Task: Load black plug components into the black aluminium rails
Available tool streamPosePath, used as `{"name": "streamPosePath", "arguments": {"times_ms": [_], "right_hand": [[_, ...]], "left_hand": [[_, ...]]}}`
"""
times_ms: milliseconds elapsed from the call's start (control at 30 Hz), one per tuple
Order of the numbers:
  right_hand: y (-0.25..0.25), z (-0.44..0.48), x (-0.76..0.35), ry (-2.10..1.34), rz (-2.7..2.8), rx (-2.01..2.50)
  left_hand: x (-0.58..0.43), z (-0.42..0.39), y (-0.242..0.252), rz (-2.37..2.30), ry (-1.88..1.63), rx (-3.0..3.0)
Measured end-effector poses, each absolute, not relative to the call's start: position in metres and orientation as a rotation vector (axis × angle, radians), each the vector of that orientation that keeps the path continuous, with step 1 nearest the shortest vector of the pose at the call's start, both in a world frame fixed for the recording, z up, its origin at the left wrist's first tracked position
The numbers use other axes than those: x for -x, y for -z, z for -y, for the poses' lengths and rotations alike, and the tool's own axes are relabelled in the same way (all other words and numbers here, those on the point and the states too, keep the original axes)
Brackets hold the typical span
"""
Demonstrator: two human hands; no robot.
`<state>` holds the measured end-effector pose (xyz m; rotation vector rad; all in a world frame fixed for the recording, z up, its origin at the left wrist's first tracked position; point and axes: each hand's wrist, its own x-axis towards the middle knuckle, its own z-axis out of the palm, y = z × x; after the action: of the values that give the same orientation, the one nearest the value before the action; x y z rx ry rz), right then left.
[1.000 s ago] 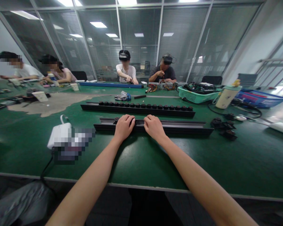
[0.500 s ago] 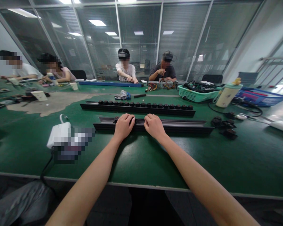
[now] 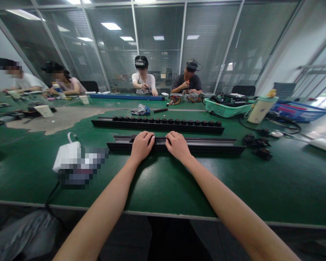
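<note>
One near rail is lying on the green table, with two hands touching it: left hand and right hand are both curling half-closed over it, can't tell if they're actually gripping. One far rail is carrying a row of black parts. Four people are sitting around. Since half a second ago, hands are staying put, but the white-shirted person opposite is holding one hand higher.

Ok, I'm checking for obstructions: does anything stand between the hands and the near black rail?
Nothing visible separates the right hand from the near rail. A partly hidden dark part in the channel may lie under the left hand.
</note>
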<state>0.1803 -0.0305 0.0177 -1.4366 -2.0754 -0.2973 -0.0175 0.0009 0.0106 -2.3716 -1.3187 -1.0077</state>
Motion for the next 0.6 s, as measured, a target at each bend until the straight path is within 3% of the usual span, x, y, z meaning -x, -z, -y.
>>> {"name": "streamPosePath", "arguments": {"times_ms": [600], "right_hand": [[-0.0237, 0.0349, -0.18, 0.21, 2.033, 1.503]], "left_hand": [[0.0174, -0.001, -0.011, 1.316, 1.007, 2.38]]}}
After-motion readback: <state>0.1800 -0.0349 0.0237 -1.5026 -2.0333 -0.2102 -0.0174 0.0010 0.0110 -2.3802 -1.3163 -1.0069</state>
